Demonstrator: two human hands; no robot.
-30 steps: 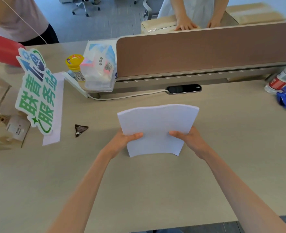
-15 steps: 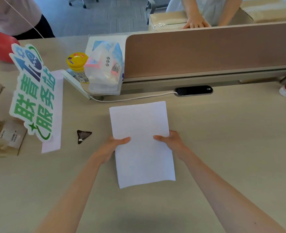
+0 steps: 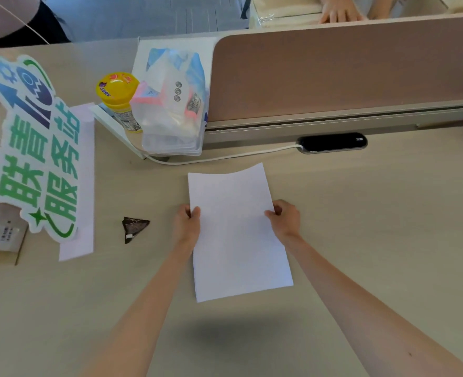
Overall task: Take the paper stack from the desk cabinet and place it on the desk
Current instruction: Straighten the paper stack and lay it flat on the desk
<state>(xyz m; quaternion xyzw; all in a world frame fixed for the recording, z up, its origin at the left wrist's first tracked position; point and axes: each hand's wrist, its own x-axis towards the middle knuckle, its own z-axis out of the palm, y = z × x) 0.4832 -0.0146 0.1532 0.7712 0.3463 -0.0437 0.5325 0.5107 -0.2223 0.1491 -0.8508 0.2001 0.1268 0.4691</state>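
Although the desk cabinet is nowhere in view, the paper stack (image 3: 238, 232) is plainly out of it and over the desk (image 3: 374, 213), so the fetching half of the job looks done. The stack is held lengthwise in front of the person, with 2 hands on its 2 long edges. The left hand (image 3: 188, 223) pinches the left edge, thumb on top and fingers curled under. The right hand (image 3: 284, 220) pinches the right edge in the same way. Neither hand is spread flat or free.

The far edge of the stack curls upward a little, and a soft shadow lies on the desk below the near edge. From that I judge the sheets are not lying flat; whether any part touches the surface I cannot tell.

What remains, as I read it, is small: lower the stack until it rests fully on the desk, then let go with both hands. The spot beneath it is bare. A dark triangular wrapper (image 3: 133, 228) lies well to the left, and a white cable (image 3: 225, 157) running to a black socket (image 3: 332, 142) crosses just beyond the far edge. A green sign (image 3: 34, 148), a yellow-capped bottle (image 3: 118, 99) and a plastic bag (image 3: 173, 104) sit further off, clear of the landing place.
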